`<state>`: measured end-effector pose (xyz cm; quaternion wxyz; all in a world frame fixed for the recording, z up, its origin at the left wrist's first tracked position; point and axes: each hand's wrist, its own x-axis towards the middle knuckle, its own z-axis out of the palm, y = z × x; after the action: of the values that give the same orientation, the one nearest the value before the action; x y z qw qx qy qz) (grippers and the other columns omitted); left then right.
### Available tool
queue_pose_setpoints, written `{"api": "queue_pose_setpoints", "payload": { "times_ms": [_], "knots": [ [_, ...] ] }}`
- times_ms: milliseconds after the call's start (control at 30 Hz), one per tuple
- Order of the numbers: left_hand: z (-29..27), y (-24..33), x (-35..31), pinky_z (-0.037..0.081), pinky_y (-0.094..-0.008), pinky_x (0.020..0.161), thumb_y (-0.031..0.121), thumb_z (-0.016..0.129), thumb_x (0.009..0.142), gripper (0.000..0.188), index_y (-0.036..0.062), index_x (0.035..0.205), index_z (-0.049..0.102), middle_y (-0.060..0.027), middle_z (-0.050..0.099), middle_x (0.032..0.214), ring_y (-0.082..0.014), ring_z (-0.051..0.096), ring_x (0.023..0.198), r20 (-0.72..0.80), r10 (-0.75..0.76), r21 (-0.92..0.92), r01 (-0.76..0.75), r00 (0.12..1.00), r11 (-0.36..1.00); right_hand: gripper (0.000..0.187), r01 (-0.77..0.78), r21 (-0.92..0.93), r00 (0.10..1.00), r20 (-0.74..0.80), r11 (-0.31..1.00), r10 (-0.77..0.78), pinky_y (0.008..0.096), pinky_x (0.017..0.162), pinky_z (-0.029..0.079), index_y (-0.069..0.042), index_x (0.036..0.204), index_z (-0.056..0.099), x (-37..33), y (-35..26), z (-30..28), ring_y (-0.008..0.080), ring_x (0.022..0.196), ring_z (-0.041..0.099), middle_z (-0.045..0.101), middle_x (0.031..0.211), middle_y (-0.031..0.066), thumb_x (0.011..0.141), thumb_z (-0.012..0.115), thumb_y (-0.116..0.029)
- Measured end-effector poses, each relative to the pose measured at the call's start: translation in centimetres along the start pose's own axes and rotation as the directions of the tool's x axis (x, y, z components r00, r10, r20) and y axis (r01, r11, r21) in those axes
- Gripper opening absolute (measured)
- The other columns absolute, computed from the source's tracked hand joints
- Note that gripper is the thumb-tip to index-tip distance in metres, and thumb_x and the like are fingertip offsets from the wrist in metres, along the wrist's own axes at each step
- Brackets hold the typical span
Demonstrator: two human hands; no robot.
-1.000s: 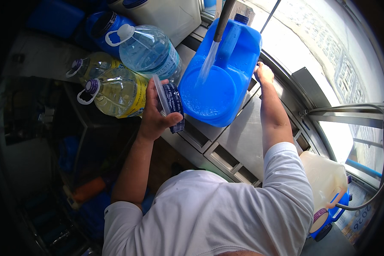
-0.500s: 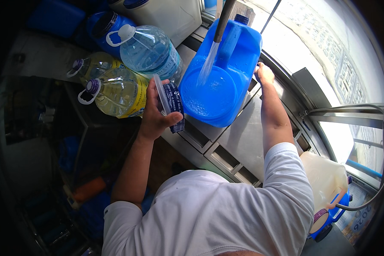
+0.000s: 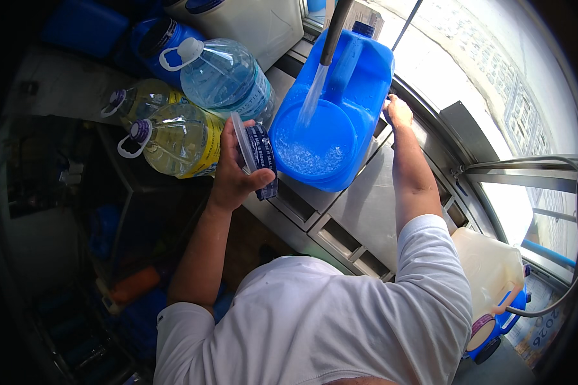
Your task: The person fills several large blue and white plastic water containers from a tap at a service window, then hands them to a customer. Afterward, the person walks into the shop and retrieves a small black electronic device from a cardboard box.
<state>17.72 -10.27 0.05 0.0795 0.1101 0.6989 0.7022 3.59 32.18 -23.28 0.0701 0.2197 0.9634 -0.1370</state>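
A blue plastic water jug (image 3: 372,96) stands on the metal counter, its wide round mouth facing up. From a dark pipe (image 3: 335,35) a stream of water (image 3: 311,96) runs into that mouth, where the surface bubbles. My left hand (image 3: 230,172) grips a wide screw lid (image 3: 261,157) with a dark printed seal band and a pale inner face, held on edge just left of the jug. Past the jug's right side, my right hand (image 3: 399,111) is closed by the window ledge; what its fingers hold is hidden.
Left of the jug stand a clear water bottle (image 3: 218,77) with a white handle and two yellow-labelled bottles (image 3: 180,144). A large white container (image 3: 257,25) is behind. At right, a whitish jug (image 3: 491,269) sits by the window frame, near a grey hose (image 3: 559,305).
In the jug's mouth the water looks more churned, with bubbles gathered toward the near side. Both hands, the lid and the jug stay where they were.
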Motion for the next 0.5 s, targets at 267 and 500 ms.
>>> {"api": "queue_pose_setpoints", "payload": {
  "times_ms": [267, 500],
  "knots": [
    [0.21, 0.34, -0.02, 0.050, -0.0352, 0.098, 0.051, 0.091, 0.062, 0.130, 0.0008, 0.152, 0.010, -0.0155, 0.040, 0.132, -0.0224, 0.051, 0.118, 0.004, -0.021, -0.018, 0.021, 1.000, 1.000, 0.046, -0.011, -0.017, 1.000, 0.008, 1.000, 0.011, 0.0455, 0.102, 0.046, -0.014, 0.137, 0.057, -0.02, -0.09, -0.01, 0.0311, 0.120, 0.061, 0.066, 0.125, 0.0162, 0.096, 0.048, -0.033],
    [0.23, 0.22, 0.04, 0.050, -0.0358, 0.099, 0.049, 0.090, 0.063, 0.129, 0.0006, 0.151, 0.010, -0.0161, 0.040, 0.133, -0.0224, 0.052, 0.118, 0.007, 0.001, -0.018, -0.001, 1.000, 1.000, 0.049, -0.003, 0.025, 1.000, 0.022, 1.000, 0.002, 0.0459, 0.103, 0.046, -0.014, 0.138, 0.055, 0.08, 0.14, 0.02, 0.0330, 0.121, 0.060, 0.064, 0.127, 0.0186, 0.095, 0.049, -0.037]
  ]
}}
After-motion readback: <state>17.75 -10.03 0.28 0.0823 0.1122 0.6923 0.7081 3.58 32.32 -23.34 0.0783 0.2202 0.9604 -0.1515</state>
